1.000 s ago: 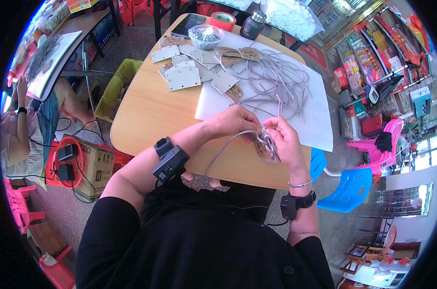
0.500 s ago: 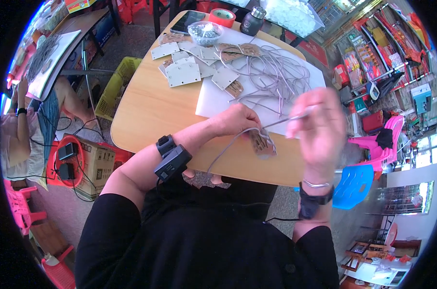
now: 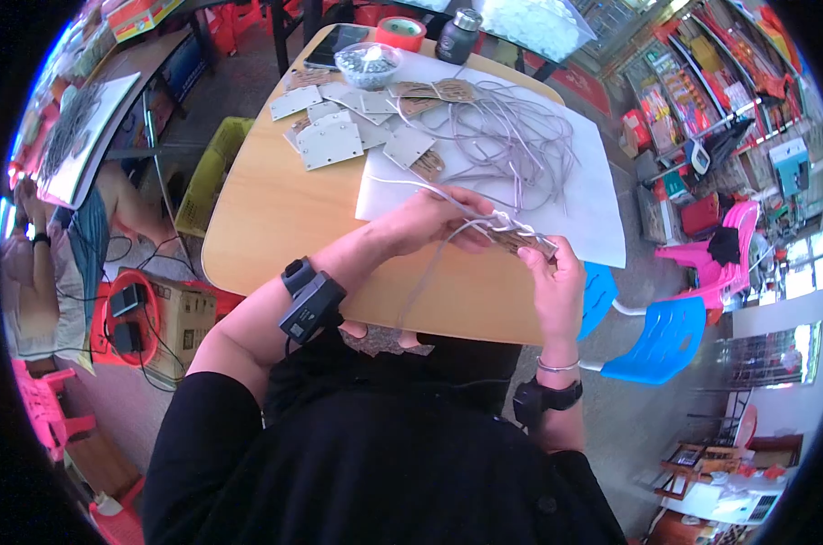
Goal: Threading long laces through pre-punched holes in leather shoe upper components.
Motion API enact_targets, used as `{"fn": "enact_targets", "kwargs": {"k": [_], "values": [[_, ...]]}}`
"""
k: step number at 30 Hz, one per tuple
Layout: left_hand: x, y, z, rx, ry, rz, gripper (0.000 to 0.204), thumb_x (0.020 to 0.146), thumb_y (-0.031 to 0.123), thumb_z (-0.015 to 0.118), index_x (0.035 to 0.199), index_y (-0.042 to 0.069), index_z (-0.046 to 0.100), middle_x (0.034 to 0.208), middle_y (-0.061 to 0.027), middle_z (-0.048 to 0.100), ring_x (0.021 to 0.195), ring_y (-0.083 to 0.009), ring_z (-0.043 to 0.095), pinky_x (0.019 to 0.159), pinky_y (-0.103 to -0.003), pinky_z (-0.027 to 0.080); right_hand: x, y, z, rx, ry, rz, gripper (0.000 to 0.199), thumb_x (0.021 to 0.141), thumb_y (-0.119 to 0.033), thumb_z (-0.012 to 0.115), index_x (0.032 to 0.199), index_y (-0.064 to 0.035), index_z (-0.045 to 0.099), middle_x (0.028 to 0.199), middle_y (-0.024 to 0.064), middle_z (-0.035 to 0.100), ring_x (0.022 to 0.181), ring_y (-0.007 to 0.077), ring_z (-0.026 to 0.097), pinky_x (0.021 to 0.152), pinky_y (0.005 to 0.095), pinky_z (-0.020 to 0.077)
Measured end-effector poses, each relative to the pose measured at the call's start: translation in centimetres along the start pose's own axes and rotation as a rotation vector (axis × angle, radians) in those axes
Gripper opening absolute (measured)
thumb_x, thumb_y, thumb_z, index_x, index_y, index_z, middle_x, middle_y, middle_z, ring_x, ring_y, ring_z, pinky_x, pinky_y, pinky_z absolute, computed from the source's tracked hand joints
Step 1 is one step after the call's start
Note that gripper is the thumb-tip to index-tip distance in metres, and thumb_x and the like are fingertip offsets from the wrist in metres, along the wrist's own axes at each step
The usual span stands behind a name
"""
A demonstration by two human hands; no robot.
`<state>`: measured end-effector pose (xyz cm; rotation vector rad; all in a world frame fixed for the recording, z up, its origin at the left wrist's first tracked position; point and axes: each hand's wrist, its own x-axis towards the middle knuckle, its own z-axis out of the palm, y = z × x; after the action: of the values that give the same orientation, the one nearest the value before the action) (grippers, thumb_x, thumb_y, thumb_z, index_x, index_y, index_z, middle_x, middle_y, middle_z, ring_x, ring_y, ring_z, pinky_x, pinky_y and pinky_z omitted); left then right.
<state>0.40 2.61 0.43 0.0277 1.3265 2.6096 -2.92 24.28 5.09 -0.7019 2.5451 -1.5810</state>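
You pinch opposite ends of the brown card (image 3: 523, 242) with left hand (image 3: 443, 220) and right hand (image 3: 555, 272) above the tabletop (image 3: 271, 227), apparently mid-lacing, which calls for drawing the grey cord (image 3: 402, 183) snug.

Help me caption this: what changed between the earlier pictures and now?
The right hand swung left and again took hold of the brown piece, which tipped nearer level; a cord now trails left past the left hand, which still holds the piece. Loose cords and pale plates stayed put.
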Motion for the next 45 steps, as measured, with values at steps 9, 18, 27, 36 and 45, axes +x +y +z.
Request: {"fn": "enact_targets", "kwargs": {"k": [9, 18, 27, 36, 45], "values": [[0.0, -0.3, 1.1, 0.702, 0.252, 0.132, 0.027, 0.091, 0.027, 0.059, 0.09, 0.0, 0.064, 0.069, -0.0005, 0.054, 0.062, -0.0091, 0.047, 0.055, -0.024, 0.039, -1.7, 1.0, 0.3, -0.275, 0.081, -0.316, 0.013, 0.083, -0.008, 0.064, 0.08, -0.001, 0.054, 0.067, 0.0101, 0.05, 0.059, 0.0239, 0.05, 0.055, 0.0343, 0.0406], [-0.6, 0.9, 1.6, 0.652, 0.232, 0.132, 0.025, 0.091, 0.026, 0.06, 0.085, 0.002, 0.064, 0.059, 0.0042, 0.043, 0.054, -0.0057, 0.037, 0.049, -0.023, 0.027, -3.7, 2.0, -0.7, -0.246, 0.168, -0.5, 0.013, 0.078, -0.006, 0.067, 0.075, -0.0022, 0.055, 0.07, 0.0084, 0.053, 0.062, 0.025, 0.053, 0.055, 0.0345, 0.0414], [-2.2, 4.8, 1.8, 0.961, 1.012, 0.748, 0.045, 0.081, 0.013, 0.069, 0.121, 0.002, 0.052, 0.12, -0.0137, 0.053, 0.113, -0.0192, 0.049, 0.094, -0.033, 0.04, -5.1, 3.2, -2.5, -0.148, 0.176, -0.271, 0.014, 0.078, -0.007, 0.068, 0.076, -0.0014, 0.055, 0.068, 0.0096, 0.052, 0.059, 0.0223, 0.05, 0.052, 0.0327, 0.0385], [-4.8, 0.2, 7.6, 1.427, 0.048, 0.509, 0.023, 0.078, 0.013, 0.071, 0.097, 0.001, 0.065, 0.091, -0.0095, 0.062, 0.085, -0.0232, 0.058, 0.074, -0.032, 0.047, -6.1, 1.9, -2.2, 0.149, 0.058, -0.219, 0.016, 0.08, -0.011, 0.069, 0.086, -0.0008, 0.058, 0.072, 0.0077, 0.056, 0.065, 0.0138, 0.053, 0.058, 0.0294, 0.0418], [-6.3, -1.0, 8.8, 1.285, 0.136, 0.433, 0.018, 0.079, 0.012, 0.07, 0.093, 0.001, 0.067, 0.081, -0.008, 0.06, 0.07, -0.0175, 0.058, 0.062, -0.029, 0.046, -6.5, 1.6, -2.5, 0.226, 0.07, -0.315, 0.016, 0.084, -0.01, 0.064, 0.096, -0.0009, 0.06, 0.08, 0.0061, 0.062, 0.073, 0.0143, 0.059, 0.069, 0.0268, 0.0463]]}}
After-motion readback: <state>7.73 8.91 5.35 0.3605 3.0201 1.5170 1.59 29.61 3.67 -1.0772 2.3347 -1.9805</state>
